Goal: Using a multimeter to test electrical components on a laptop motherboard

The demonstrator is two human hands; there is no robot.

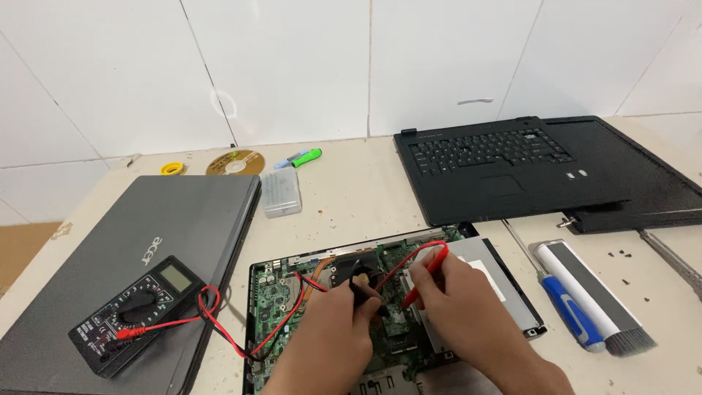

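Two hands work low in the middle of the frame over an opened laptop base [504,292] whose green circuit board [281,300] lies bare. The left hand [333,329] is clenched around a black probe [360,281], its tip down on the board near the copper heat pipe [322,265]. The right hand [457,296] pinches a red probe [428,272] between thumb and fingers, tip also on the board, just beside the black one. Red and black leads [227,329] trail left across the bench [351,183] to a black multimeter [135,311], which rests on a closed grey laptop [146,234] at the lower left. Right of the hands lie a blue-handled screwdriver [563,307] and a white and grey brush [592,296]. A black keyboard panel [504,168] sits at the upper right. Near the wall are a clear bit case [282,192], a green marker [306,156], a disc [235,162] and a yellow tape roll [172,168].
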